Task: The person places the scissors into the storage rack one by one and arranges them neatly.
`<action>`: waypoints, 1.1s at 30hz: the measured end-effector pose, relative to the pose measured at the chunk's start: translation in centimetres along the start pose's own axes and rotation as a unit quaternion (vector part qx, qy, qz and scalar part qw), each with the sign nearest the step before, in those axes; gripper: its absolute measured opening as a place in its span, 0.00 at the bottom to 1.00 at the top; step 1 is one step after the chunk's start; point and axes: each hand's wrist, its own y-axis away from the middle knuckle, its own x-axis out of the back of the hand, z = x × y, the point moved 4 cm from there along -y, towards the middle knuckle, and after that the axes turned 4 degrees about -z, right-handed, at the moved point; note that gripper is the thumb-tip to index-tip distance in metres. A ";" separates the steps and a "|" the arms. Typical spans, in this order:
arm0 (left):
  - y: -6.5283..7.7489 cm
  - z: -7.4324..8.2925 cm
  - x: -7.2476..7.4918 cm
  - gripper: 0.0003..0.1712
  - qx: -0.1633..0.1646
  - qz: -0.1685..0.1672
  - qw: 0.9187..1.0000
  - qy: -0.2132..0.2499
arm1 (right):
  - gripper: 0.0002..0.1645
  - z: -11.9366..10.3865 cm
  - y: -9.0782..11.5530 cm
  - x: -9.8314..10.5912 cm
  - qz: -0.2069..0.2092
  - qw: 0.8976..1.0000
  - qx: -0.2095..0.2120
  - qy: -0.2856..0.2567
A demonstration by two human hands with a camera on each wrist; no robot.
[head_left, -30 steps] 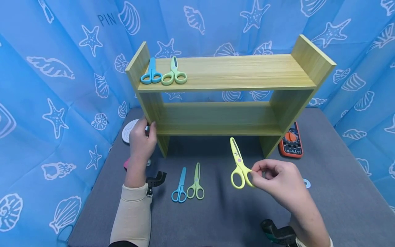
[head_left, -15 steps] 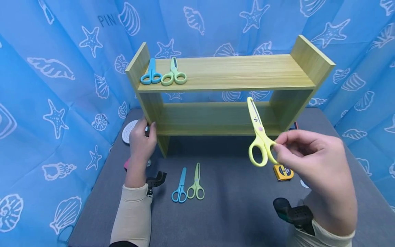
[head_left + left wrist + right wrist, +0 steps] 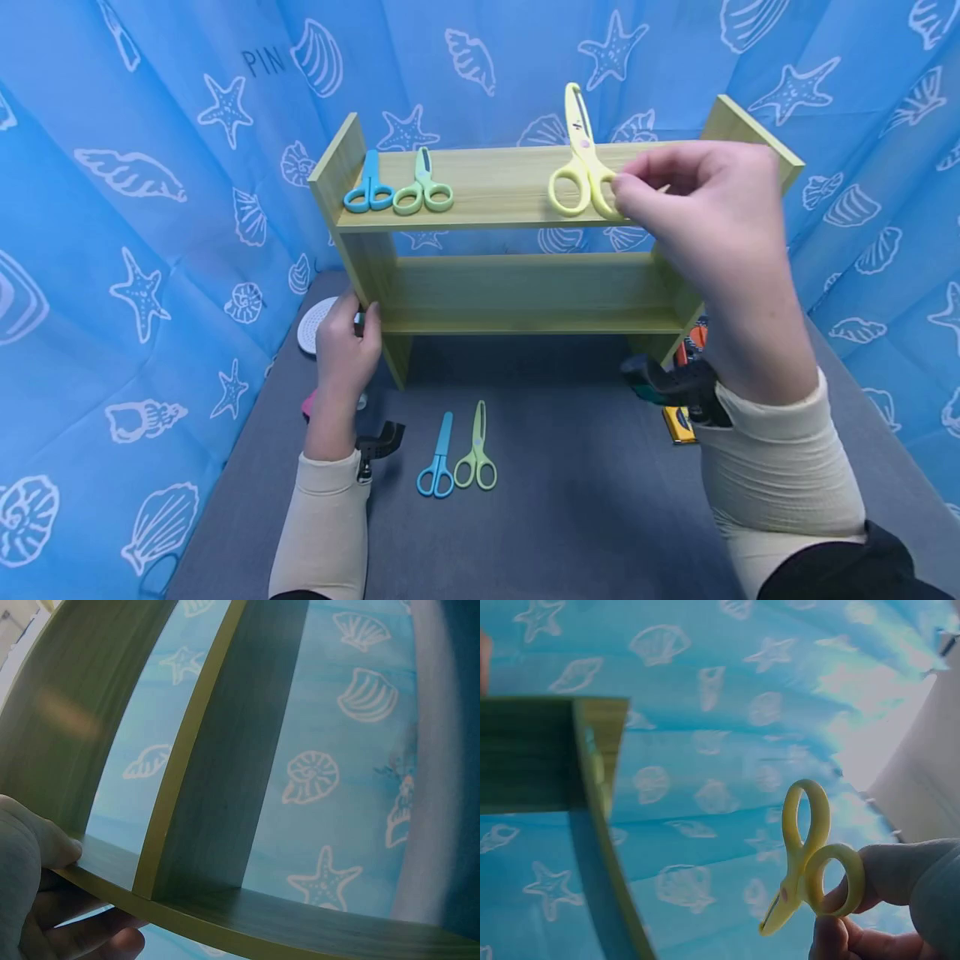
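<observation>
My right hand (image 3: 712, 208) pinches one handle loop of yellow scissors (image 3: 581, 142), held tip up in front of the wooden shelf (image 3: 502, 183)'s upper board. In the right wrist view the scissors (image 3: 801, 866) appear apart from the shelf. My left hand (image 3: 347, 343) grips the shelf's left side panel; in the left wrist view the thumb (image 3: 64, 847) lies inside, the fingers outside. On the upper board's left end lie blue scissors (image 3: 370, 185) and green scissors (image 3: 423, 179). Another blue pair (image 3: 442, 446) and green pair (image 3: 478, 446) lie on the table (image 3: 540, 500).
Behind the shelf's right leg sits an orange-and-black multimeter (image 3: 696, 337), partly hidden. A yellow tape measure (image 3: 678, 425) is partly covered by the right wrist's camera mount. A white perforated disc (image 3: 309, 323) and a pink object (image 3: 308, 405) lie left. A blue curtain (image 3: 187, 292) surrounds the table.
My right hand has lifted the yellow scissors from low over the table up to the height of the upper board. The left hand stays on the side panel.
</observation>
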 end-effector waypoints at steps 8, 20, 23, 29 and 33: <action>0.0 -0.1 0.1 0.11 -0.006 0.001 1.000 -0.006 | 0.11 -0.1 -5.3 -5.2 -0.097 0.991 -0.002 0.093; 0.1 -0.2 0.0 0.11 -0.015 0.004 1.000 -0.005 | 0.15 -0.2 -6.7 -9.5 -0.147 0.967 -0.005 0.206; 0.0 -0.2 0.0 0.10 -0.014 0.004 1.000 -0.005 | 0.18 -0.2 -6.3 -9.1 -0.134 0.968 0.008 0.211; 0.0 -0.2 0.0 0.10 -0.013 0.004 1.000 -0.006 | 0.19 -0.4 -4.6 -7.2 -0.099 0.977 0.029 0.185; 0.1 -0.2 0.0 0.11 -0.012 0.001 1.000 -0.005 | 0.18 -0.6 -2.8 -5.8 -0.076 0.982 0.046 0.164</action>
